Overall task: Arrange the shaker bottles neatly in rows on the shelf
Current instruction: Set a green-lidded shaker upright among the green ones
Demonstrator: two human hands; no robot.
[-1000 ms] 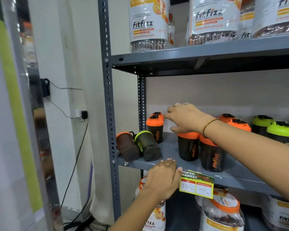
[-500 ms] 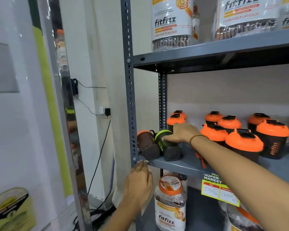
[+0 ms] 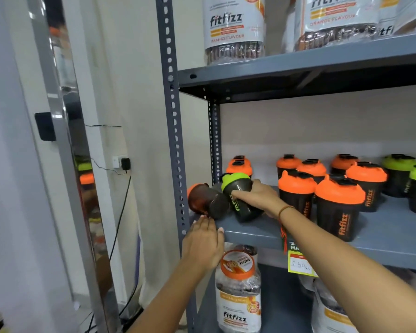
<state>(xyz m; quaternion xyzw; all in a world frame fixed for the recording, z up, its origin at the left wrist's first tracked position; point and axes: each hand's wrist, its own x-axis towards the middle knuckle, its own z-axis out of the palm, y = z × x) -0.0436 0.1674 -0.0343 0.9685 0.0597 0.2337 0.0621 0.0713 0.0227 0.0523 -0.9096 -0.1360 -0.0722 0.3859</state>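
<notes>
Fingers [image 3: 240, 194] of right hand [image 3: 259, 200] wrap green-lidded shaker [image 3: 238, 197], tilted at shelf [image 3: 255, 230] left end; left hand [image 3: 203, 243] flat on edge, grasping nothing. Step: righting it (orange-lidded shaker [image 3: 207, 200] lies beside). Next: stand upright, join row.

The right hand [image 3: 257, 200] left the orange-lidded bottles, closed around the fallen green-lidded bottle [image 3: 238, 195] and tilted it up off the shelf [image 3: 262, 230].

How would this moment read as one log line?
right hand: gripping tilted green-lid shaker | left hand: on shelf edge | orange-lid shaker: toppled
</notes>
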